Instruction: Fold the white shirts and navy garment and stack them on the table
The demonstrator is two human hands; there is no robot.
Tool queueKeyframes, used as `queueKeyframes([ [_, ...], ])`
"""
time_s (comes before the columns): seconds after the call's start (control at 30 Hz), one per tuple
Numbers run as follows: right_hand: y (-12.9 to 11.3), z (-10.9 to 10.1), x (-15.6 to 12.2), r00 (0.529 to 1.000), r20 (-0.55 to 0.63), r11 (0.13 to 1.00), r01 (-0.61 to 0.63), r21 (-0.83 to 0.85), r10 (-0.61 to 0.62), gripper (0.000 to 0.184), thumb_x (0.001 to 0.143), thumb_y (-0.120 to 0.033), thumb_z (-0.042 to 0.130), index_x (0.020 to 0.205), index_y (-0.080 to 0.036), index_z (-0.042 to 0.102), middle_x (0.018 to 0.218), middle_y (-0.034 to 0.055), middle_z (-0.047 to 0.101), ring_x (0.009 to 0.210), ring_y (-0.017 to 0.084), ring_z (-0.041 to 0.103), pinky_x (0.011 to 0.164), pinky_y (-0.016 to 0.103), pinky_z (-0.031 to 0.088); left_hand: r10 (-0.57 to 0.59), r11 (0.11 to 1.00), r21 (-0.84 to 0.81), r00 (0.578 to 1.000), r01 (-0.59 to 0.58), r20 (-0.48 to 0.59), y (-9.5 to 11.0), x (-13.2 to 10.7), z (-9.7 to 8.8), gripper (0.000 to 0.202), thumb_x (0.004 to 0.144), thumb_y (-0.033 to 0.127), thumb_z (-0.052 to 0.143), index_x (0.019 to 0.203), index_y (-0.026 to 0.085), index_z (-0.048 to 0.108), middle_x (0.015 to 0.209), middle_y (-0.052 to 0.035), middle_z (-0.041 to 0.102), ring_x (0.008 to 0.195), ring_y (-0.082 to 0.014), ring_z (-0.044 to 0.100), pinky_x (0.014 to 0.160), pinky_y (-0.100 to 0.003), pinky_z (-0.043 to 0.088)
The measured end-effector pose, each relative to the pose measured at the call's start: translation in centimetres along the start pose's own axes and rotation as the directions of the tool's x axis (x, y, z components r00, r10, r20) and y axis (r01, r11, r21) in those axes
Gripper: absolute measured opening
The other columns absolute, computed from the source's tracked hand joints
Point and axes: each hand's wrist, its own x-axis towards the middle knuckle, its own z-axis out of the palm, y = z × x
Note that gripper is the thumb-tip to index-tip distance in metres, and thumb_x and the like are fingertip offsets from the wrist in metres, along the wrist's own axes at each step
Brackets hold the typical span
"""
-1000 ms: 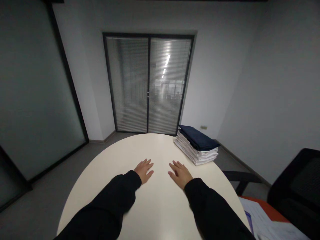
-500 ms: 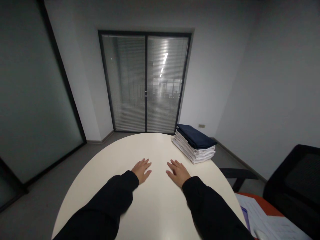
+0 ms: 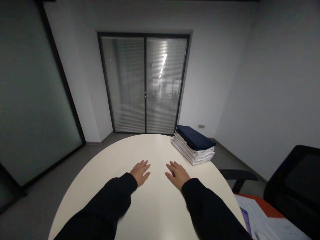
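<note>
My left hand is over the middle of a pale round table, palm down, fingers stretched out and holding nothing. Opposite it, my right hand is spread in the same way, also with nothing in it. A gap of bare tabletop separates the two hands. Whether the palms rest fully on the surface, I cannot tell. Beyond my right hand, at the table's far right edge, sits a stack of folded white cloth topped by a folded navy cloth.
A black mesh chair stands at the right. Beside the table there, papers, an orange-red folder and a purple-edged object lie lower down. Glass doors with blinds are behind the table, and a frosted glass panel is on the left.
The view has shifted very slightly, so everything sits a few pixels lower. Both hands keep their pose, and the cloth stack stays in place.
</note>
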Motion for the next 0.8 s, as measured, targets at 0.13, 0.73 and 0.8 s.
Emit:
queueKeyframes([
  [0.13, 0.2, -0.1, 0.0, 0.999, -0.034, 0.999, 0.033, -0.002, -0.033, 0.054, 0.087, -0.049, 0.05, 0.134, -0.022, 0.055, 0.146, 0.0108, 0.046, 0.137, 0.03, 0.037, 0.111, 0.046, 0.028, 0.002, 1.0, -0.005, 1.0, -0.002, -0.007, 0.1, 0.0, 0.0, 0.049, 0.093, 0.037, 0.043, 0.136, 0.016, 0.051, 0.15, -0.0115, 0.039, 0.141, -0.0295, 0.03, 0.115, -0.047, 0.025],
  [0.73, 5.3, -12.6, 3.6, 0.793, -0.589, 0.881, -0.381, -0.28, 0.156, 0.032, 0.093, -0.03, 0.041, 0.112, -0.015, 0.061, 0.105, 0.0149, 0.067, 0.096, 0.029, 0.057, 0.082, 0.04, 0.038, 0.01, 0.999, -0.045, 0.999, -0.012, -0.033, -0.2, -0.1, -0.4, 0.048, 0.092, 0.035, 0.045, 0.135, 0.015, 0.052, 0.148, -0.0122, 0.041, 0.14, -0.0317, 0.032, 0.114, -0.049, 0.026],
  [0.8, 4.9, -13.2, 3.5, 0.769, -0.629, 0.893, -0.358, -0.274, 0.116, 0.033, 0.095, -0.029, 0.037, 0.112, -0.015, 0.06, 0.105, 0.0145, 0.067, 0.093, 0.027, 0.059, 0.08, 0.038, 0.039, 0.029, 0.998, -0.054, 0.996, -0.033, -0.08, 0.0, -0.1, -0.4, 0.047, 0.091, 0.032, 0.044, 0.135, 0.016, 0.052, 0.146, -0.0116, 0.045, 0.137, -0.0308, 0.036, 0.114, -0.049, 0.028],
])
